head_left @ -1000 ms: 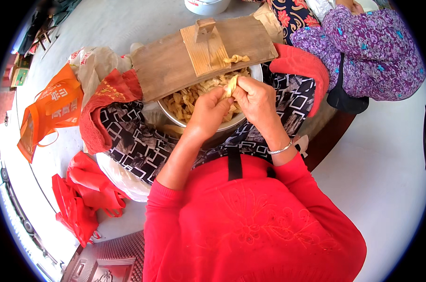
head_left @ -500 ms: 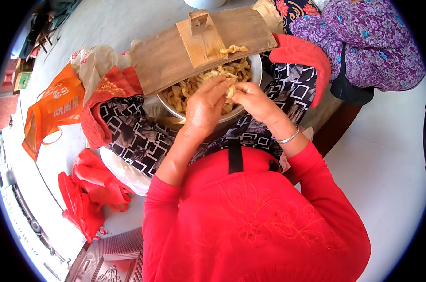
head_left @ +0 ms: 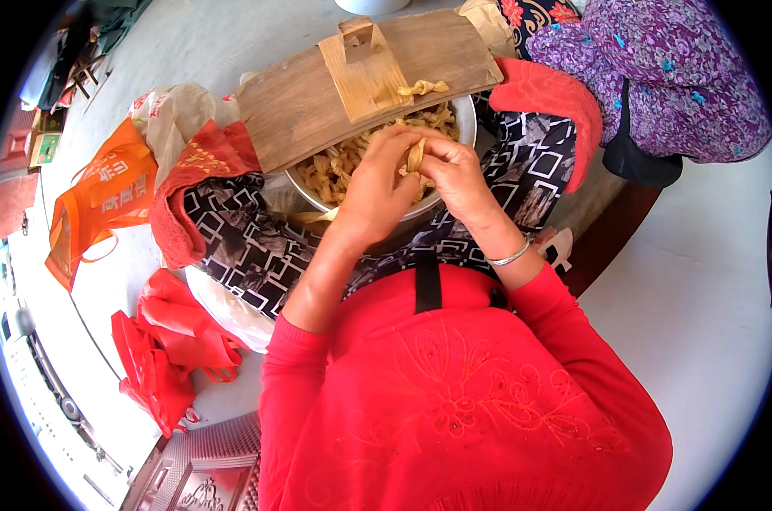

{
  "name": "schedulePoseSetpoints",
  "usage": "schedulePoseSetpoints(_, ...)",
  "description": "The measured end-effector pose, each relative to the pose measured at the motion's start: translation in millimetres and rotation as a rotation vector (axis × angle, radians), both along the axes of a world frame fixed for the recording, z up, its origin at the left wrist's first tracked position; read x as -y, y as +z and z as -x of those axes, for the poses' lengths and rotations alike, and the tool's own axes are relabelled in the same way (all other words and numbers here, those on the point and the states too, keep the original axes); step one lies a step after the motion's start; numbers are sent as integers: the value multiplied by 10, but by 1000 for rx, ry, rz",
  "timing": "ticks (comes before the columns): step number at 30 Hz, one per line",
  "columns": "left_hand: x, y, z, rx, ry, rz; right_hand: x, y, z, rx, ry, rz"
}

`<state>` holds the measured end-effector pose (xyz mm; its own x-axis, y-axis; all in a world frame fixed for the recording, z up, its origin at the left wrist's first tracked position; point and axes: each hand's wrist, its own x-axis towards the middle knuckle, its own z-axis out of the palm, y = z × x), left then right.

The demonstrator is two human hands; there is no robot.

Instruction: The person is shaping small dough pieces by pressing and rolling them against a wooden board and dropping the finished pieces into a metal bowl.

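Note:
My left hand (head_left: 379,183) and my right hand (head_left: 456,177) meet above a metal pot (head_left: 322,204), both closed on a pale yellow twisted strip (head_left: 415,155). Part of the strip is hidden by my fingers. A heap of yellowish knotted pieces (head_left: 326,175) fills the pot, which sits between my legs in patterned trousers. A wooden board (head_left: 280,128) lies across the pot's far side, carrying a lighter wooden plate with an upright block (head_left: 356,43); one knotted piece (head_left: 422,88) rests beside it on the board.
Red towels (head_left: 546,89) cover my knees. An orange bag (head_left: 97,204) and a plastic bag (head_left: 182,111) are at left, with red bags (head_left: 177,341) lower down. A person in purple floral clothing (head_left: 658,77) sits close at right. A white bowl (head_left: 371,4) is at the top.
My left hand has turned and moved slightly up, its fingers now reaching over the strip. My right hand's fingers have shifted their grip on it.

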<state>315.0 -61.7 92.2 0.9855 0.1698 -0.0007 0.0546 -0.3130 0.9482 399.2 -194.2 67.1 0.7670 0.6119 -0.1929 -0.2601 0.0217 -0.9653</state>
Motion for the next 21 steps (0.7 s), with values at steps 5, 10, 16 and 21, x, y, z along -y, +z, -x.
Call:
schedulePoseSetpoints(5,99,-243,-12,-41,102,460,23,-2,-77,742,-1,156)
schedulePoseSetpoints(10,27,-303,-99,-83,172,228,3,31,-52,670,4,72)
schedulePoseSetpoints(16,52,-435,-49,-124,264,455,-52,-43,27,125,-87,-166)
schedulePoseSetpoints(21,142,-403,234,-220,200,583,-55,4,-244,604,-201,-21)
